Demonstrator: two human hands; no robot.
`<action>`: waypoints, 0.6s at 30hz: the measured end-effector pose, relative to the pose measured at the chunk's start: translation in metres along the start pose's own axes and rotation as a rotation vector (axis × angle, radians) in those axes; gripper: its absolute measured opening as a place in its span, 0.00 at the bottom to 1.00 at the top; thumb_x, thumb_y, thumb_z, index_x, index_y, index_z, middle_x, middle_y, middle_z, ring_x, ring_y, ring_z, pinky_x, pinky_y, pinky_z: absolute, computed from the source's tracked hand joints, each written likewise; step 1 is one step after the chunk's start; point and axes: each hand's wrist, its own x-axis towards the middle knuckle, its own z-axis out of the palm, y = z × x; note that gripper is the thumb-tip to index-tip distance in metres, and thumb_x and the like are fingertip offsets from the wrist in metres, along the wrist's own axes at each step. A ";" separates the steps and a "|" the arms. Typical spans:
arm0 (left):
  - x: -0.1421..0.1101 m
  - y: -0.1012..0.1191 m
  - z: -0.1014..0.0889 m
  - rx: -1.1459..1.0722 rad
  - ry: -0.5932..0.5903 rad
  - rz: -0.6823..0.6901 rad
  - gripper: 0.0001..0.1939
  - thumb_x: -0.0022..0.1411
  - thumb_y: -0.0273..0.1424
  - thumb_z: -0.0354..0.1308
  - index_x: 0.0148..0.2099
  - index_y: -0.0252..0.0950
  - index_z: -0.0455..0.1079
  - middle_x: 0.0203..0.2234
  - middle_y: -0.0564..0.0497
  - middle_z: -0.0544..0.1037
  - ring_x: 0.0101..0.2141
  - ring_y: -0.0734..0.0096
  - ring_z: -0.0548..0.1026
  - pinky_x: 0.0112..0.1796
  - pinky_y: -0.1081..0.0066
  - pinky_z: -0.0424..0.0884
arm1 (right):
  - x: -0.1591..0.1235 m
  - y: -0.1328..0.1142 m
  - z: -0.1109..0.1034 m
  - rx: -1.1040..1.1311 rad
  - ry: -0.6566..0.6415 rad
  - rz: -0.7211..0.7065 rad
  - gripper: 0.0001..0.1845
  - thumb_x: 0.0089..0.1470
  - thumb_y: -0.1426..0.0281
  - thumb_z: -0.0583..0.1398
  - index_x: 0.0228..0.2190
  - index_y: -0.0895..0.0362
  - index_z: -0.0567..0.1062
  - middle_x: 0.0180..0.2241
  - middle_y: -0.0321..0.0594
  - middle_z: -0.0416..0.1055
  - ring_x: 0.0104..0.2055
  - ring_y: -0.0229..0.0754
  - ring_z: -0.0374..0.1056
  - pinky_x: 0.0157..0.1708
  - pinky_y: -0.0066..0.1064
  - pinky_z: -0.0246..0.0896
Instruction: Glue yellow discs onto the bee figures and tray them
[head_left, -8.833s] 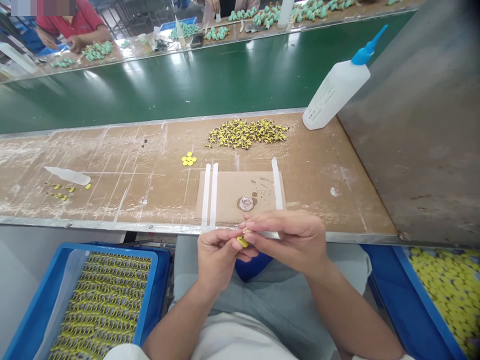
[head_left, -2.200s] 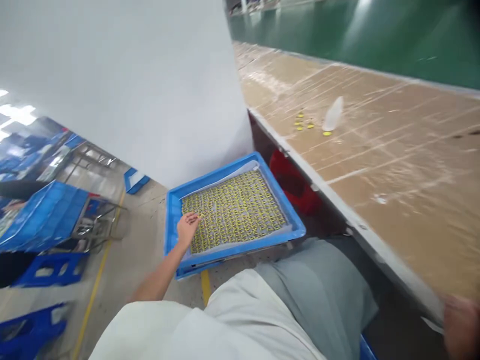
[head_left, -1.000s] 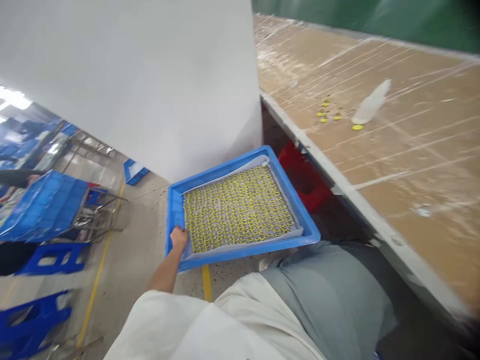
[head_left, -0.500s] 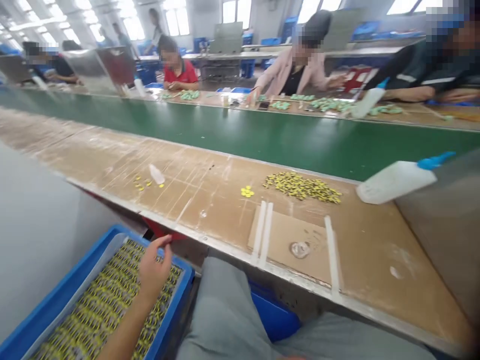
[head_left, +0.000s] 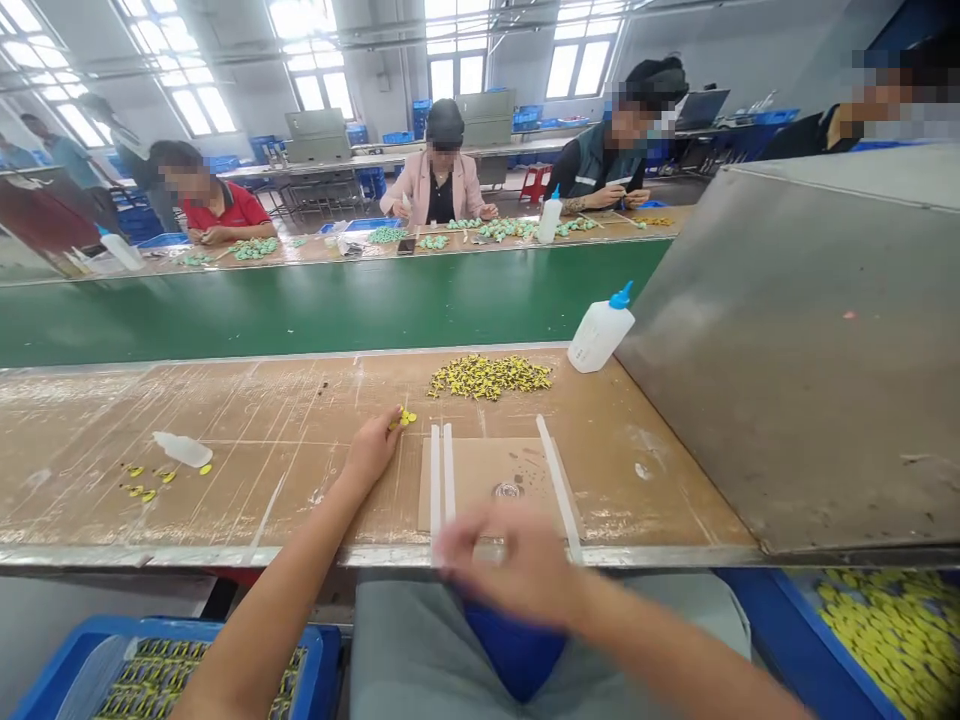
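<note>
My left hand [head_left: 373,450] stretches over the brown worktable [head_left: 247,450], its fingertips at a small cluster of yellow discs [head_left: 406,417]. The fingers point forward; whether they pinch a disc is hidden. My right hand [head_left: 510,565] is motion-blurred above the table's front edge, near the cardboard pad [head_left: 487,470] with white strips [head_left: 439,470] and a small glue dish [head_left: 508,490]. A pile of small yellow-and-black parts [head_left: 489,376] lies beyond the pad.
A white glue bottle with a blue nozzle [head_left: 600,330] leans on a metal divider [head_left: 810,340] at right. Blue trays of yellow parts sit at lower left [head_left: 150,670] and lower right [head_left: 885,630]. A small bottle [head_left: 182,449] lies at left. Other people work beyond the green conveyor [head_left: 315,300].
My left hand has left the blue tray at lower left and reached up to the yellow discs on the table. My right hand has come into view, and my head has turned back.
</note>
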 end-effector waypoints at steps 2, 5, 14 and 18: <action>-0.003 0.002 -0.001 -0.002 -0.004 -0.025 0.16 0.68 0.31 0.54 0.56 0.37 0.72 0.53 0.43 0.79 0.54 0.56 0.77 0.58 0.59 0.68 | 0.034 0.045 -0.028 -0.186 0.068 0.111 0.10 0.65 0.64 0.61 0.39 0.58 0.78 0.35 0.40 0.77 0.33 0.39 0.73 0.35 0.31 0.70; -0.008 0.006 -0.004 -0.025 0.008 -0.067 0.20 0.68 0.29 0.54 0.61 0.36 0.68 0.52 0.43 0.80 0.53 0.54 0.78 0.57 0.57 0.69 | 0.079 0.112 -0.061 -0.380 0.178 0.245 0.11 0.61 0.70 0.62 0.44 0.60 0.77 0.40 0.45 0.78 0.34 0.42 0.72 0.38 0.34 0.68; -0.022 0.008 -0.010 -0.261 0.186 -0.222 0.21 0.62 0.29 0.62 0.58 0.40 0.71 0.47 0.45 0.82 0.50 0.56 0.80 0.55 0.58 0.71 | 0.108 0.183 -0.055 -0.603 0.125 0.239 0.11 0.60 0.64 0.63 0.40 0.57 0.81 0.44 0.48 0.74 0.45 0.52 0.70 0.45 0.39 0.64; -0.022 0.008 -0.013 -0.492 0.344 -0.304 0.23 0.62 0.34 0.63 0.57 0.36 0.68 0.47 0.40 0.82 0.48 0.59 0.81 0.53 0.59 0.74 | 0.102 0.191 -0.065 -0.593 0.072 0.191 0.12 0.58 0.61 0.63 0.37 0.56 0.81 0.41 0.44 0.75 0.43 0.50 0.71 0.43 0.38 0.64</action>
